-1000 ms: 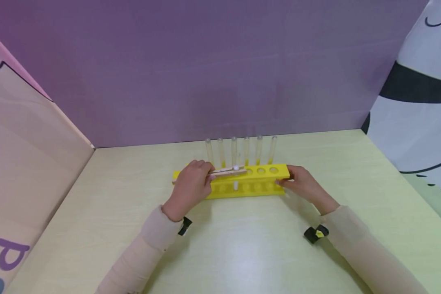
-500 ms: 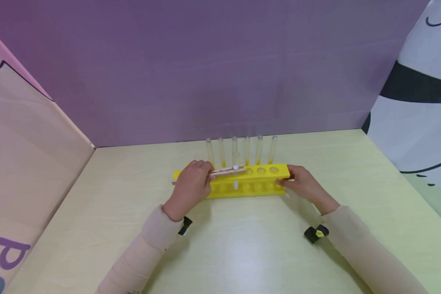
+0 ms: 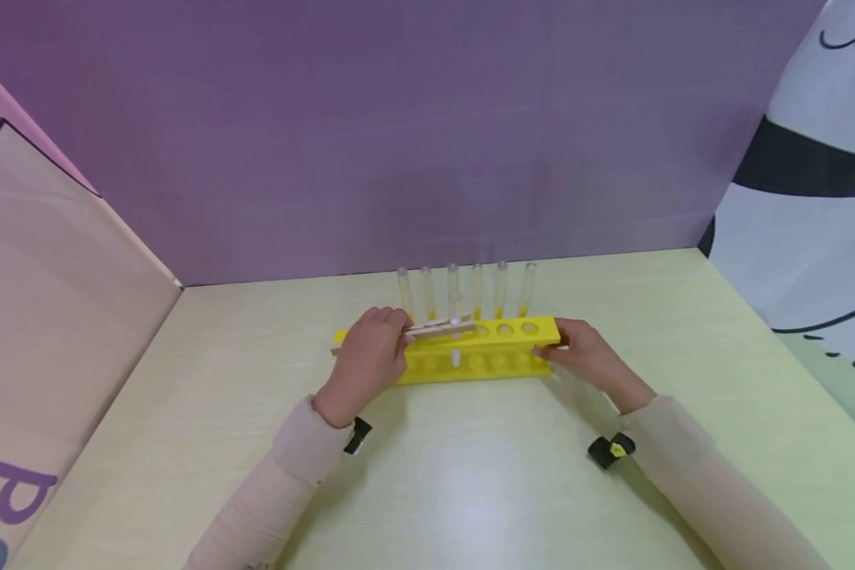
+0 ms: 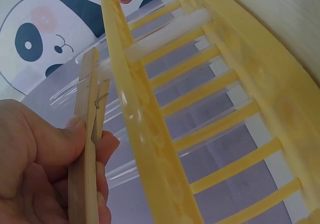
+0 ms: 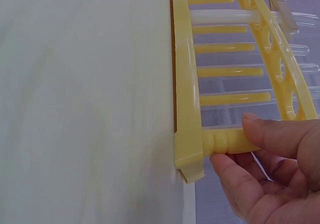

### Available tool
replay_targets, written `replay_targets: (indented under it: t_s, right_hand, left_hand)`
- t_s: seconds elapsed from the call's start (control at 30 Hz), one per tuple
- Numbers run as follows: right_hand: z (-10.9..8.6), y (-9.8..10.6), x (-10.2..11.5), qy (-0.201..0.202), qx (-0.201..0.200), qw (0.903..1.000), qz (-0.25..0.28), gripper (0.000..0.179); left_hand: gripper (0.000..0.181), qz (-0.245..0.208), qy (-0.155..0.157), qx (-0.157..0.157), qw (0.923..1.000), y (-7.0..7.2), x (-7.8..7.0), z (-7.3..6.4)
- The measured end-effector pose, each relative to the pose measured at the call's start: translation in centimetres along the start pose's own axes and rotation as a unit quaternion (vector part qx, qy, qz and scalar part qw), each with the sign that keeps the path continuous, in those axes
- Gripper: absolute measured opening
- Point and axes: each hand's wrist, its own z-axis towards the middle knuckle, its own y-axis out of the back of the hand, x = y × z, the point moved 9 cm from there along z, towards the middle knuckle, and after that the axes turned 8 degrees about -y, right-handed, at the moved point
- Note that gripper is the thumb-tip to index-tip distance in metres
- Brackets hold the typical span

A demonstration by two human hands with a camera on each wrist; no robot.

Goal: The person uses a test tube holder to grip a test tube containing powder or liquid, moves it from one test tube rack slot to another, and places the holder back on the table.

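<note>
My left hand [image 3: 369,354] grips a wooden test tube holder [image 4: 86,114], thumb along one side and fingers curled behind. The holder's far end clasps a test tube [image 4: 172,33] with white contents near its top. That tube stands upright through a hole of the yellow test tube rack [image 3: 492,375], its lower end in the bottom tier. At the rack's right end, my right hand [image 3: 590,358] pinches the ridged end post [image 5: 232,141] between thumb and fingers. The left part of the rack is hidden behind my left hand.
Several clear test tubes [image 3: 502,285] stand in a row along the rack's back, over yellow pegs. Behind the pale table [image 3: 470,475] rises a purple backdrop [image 3: 399,142]. A printed panel [image 3: 812,158] borders the right side.
The holder's tip sits slightly higher over the rack, and a bit of white tube now shows beneath it. My right hand keeps its hold on the post.
</note>
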Motion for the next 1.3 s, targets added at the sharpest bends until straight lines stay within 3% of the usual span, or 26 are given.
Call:
replay_targets:
  t_s: [0.57,1.0,1.3]
  right_hand:
    - [-0.1,0.1,0.3,0.004,0.000,1.0000,0.002,0.033]
    - [0.0,0.0,-0.1,-0.006,0.003,1.0000,0.005,0.035]
    - [0.2,0.0,-0.3,-0.004,-0.002,1.0000,0.000,0.034]
  left_hand:
    - [0.009,0.005,0.013,-0.003,0.9999,1.2,-0.1,0.6]
    - [0.008,0.006,-0.004,-0.045,0.9990,3.1,-0.4,0.6]
    - [0.010,0.008,0.003,-0.058,0.9983,3.8,-0.5,0.6]
